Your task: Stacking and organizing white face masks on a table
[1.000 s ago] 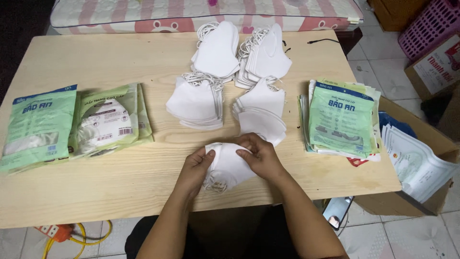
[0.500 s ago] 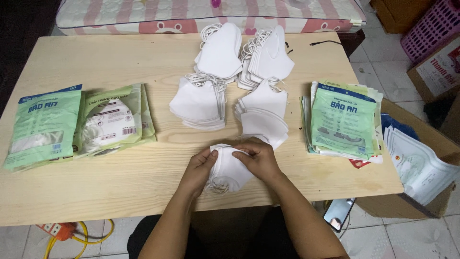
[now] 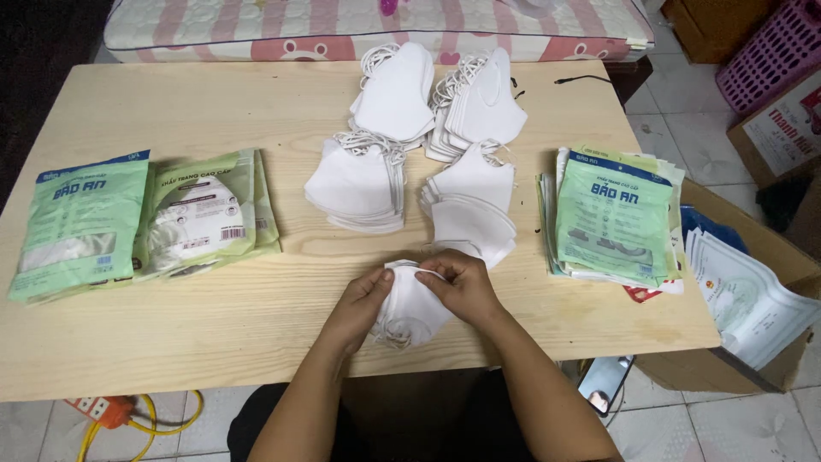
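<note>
Lying flat at the left end of the pale wooden table [image 3: 171, 342] are two green plastic packets: a closed one with a blue top band [image 3: 81, 224] at the far left, and beside it, overlapping its edge, a clearer packet [image 3: 205, 214] with a round white shape showing through and a small barcode label. Near the right edge sits a neat stack of empty green-and-blue packets [image 3: 611, 214], rectangular, with white sheets peeking out beneath.

Between these, four piles of white folded face masks [image 3: 410, 145] with elastic loops cover the table's middle and far side.

At the near edge, the left hand [image 3: 363, 304] and right hand [image 3: 462, 287] are both closed on a single white mask [image 3: 409, 308], fingers pinching its upper fold from either side, thumbs close together. The mask rests on the tabletop just in front of the nearest pile.

Off the table's right end, an open cardboard box [image 3: 770, 257] holds pale printed sheets and something blue. A pink lattice basket [image 3: 774, 51] stands at the upper right; its contents cannot be seen. An orange power strip with yellow cable [image 3: 111, 411] lies on the tiled floor below left.
</note>
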